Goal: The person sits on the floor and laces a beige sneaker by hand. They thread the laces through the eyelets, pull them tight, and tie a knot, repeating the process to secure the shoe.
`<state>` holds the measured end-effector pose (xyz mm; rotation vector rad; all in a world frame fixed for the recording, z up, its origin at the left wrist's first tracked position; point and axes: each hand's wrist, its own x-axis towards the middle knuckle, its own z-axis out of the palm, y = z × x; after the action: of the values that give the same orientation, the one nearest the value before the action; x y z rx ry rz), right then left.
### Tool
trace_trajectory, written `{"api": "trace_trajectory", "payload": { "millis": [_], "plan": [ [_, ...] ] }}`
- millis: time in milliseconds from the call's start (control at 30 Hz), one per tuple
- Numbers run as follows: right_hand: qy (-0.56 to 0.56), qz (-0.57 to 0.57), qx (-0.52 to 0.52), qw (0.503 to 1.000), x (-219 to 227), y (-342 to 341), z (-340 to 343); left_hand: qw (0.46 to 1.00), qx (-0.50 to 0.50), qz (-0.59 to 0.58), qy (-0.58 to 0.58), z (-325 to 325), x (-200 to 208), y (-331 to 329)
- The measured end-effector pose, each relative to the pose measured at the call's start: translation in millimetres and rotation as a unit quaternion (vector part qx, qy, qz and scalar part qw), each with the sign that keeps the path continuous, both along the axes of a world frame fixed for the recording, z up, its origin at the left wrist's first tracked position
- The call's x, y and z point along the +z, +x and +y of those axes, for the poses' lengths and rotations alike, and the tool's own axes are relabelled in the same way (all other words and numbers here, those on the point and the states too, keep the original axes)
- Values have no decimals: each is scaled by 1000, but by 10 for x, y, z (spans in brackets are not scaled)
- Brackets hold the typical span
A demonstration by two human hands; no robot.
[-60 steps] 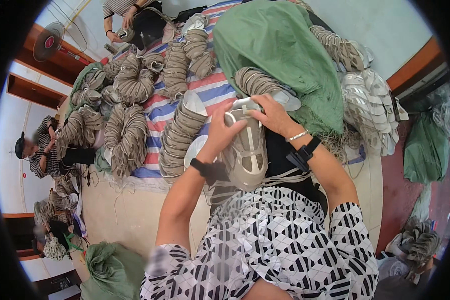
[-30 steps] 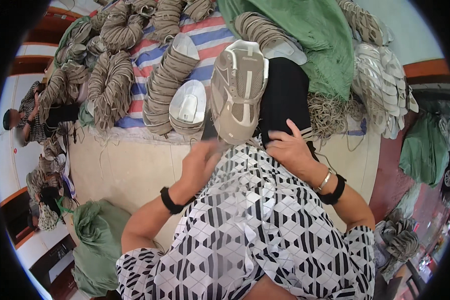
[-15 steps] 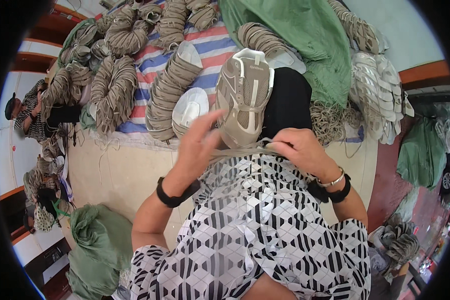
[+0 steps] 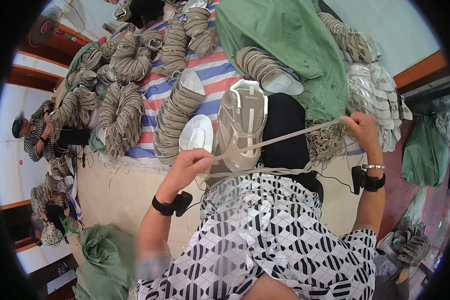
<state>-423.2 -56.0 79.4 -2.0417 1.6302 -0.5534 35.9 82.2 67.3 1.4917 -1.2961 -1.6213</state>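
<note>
A taupe shoe upper [image 4: 230, 122] with white trim rests on my lap, its toe toward me, beside the black cloth over my leg. A flat beige shoelace [image 4: 280, 141] is stretched across above it, slanting up to the right. My left hand [image 4: 187, 167] pinches one end of that lace near the toe. Out to the right, my right hand [image 4: 363, 131] is closed on the other end, raised higher. More loose laces [image 4: 265, 171] lie across my lap at the waist. I cannot tell whether the stretched lace passes through the upper.
Stacked shoe uppers [image 4: 172, 125] stand on a striped sheet [image 4: 150, 117] ahead, next to a white-lined piece [image 4: 196, 134]. A tangle of laces [image 4: 327, 142] lies right of my knee. Green sacks [image 4: 285, 40] lie around. Another person [image 4: 35, 130] sits at far left.
My right hand has moved up and right from my lap, drawing a lace taut. My left hand has come down and closed on it. The shoe upper appears lower in the picture.
</note>
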Motion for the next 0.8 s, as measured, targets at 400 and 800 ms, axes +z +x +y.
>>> {"api": "trace_trajectory", "payload": {
  "millis": [400,800],
  "plan": [
    [-37,260,-143,954,-556,-762,-422,985,0,-171,-18,-171,-41,139],
    [356,-293,301,835,-300,1546,332,954,-168,-218,-122,-772,60,-797]
  ]
}}
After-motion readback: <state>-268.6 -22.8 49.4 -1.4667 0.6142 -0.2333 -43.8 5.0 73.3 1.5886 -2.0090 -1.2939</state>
